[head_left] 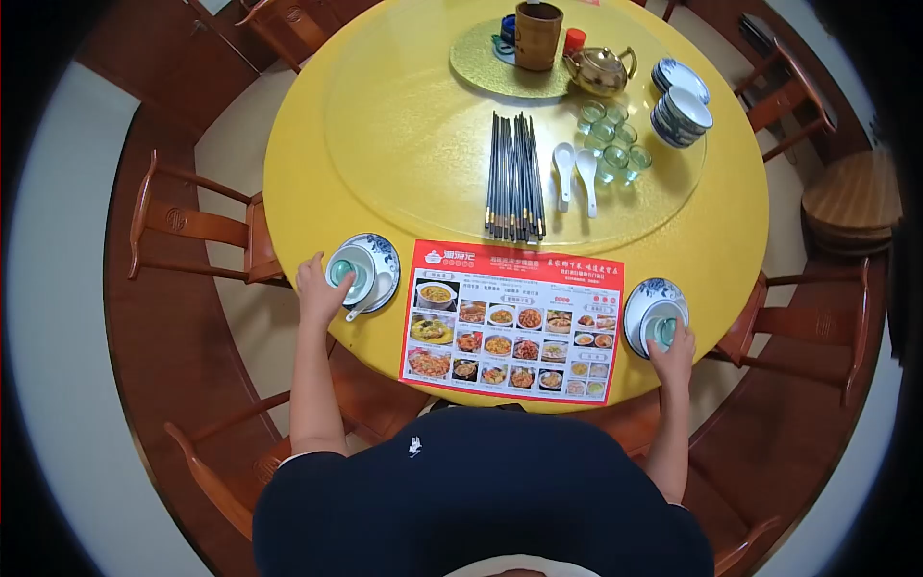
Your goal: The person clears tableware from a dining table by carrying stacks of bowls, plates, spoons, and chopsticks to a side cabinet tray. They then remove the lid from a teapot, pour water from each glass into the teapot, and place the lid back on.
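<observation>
My left hand [321,288] is at a white bowl [361,252] on a blue-patterned plate [386,252]. Its thumb reaches over the bowl to a small green glass cup [341,271], while the other fingers are spread outside the rim. A white spoon [363,307] rests at the plate's front. Across the menu sheet, my right hand [675,358] has its fingers around another green glass cup [663,331] in a second white bowl [658,310]. That bowl stands on a matching plate [654,288].
A red-bordered menu sheet [511,322] lies between the settings. On the glass turntable [413,144] are black chopsticks [515,178], two white spoons [576,178], several green glasses [615,139], stacked bowls [681,117], plates [685,79] and a brass teapot [600,70]. Wooden chairs [197,224] surround the yellow table [298,192].
</observation>
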Demonstrator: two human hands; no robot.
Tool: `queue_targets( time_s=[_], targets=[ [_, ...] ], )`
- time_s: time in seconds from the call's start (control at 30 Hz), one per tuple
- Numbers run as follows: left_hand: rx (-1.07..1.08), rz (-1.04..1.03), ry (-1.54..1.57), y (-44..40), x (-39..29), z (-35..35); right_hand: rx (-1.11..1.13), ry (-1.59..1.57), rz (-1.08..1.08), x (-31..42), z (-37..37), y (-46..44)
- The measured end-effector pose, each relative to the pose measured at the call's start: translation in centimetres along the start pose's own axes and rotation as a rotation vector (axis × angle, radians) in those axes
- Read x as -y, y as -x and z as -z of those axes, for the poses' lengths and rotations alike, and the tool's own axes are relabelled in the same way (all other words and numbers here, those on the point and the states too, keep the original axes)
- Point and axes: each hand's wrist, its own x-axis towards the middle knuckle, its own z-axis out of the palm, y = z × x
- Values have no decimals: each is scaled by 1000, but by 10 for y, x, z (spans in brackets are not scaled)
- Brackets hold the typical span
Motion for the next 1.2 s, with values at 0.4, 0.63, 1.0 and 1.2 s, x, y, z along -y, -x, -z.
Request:
queue_targets(
  time_s=[0.4, 0.63, 1.0, 1.2],
  targets=[
    [190, 22, 152, -13, 18, -35, 124, -134, -133, -2, 16, -7],
    [-21, -109, 93, -13, -45, 21, 34, -215, 10, 34, 42, -55],
    [200, -570, 553, -28, -257, -51, 127, -389, 141, 114, -22, -158],
    [177, -631, 626, -34, -320, -104, 100, -430, 119, 124, -43, -172]
  ],
)
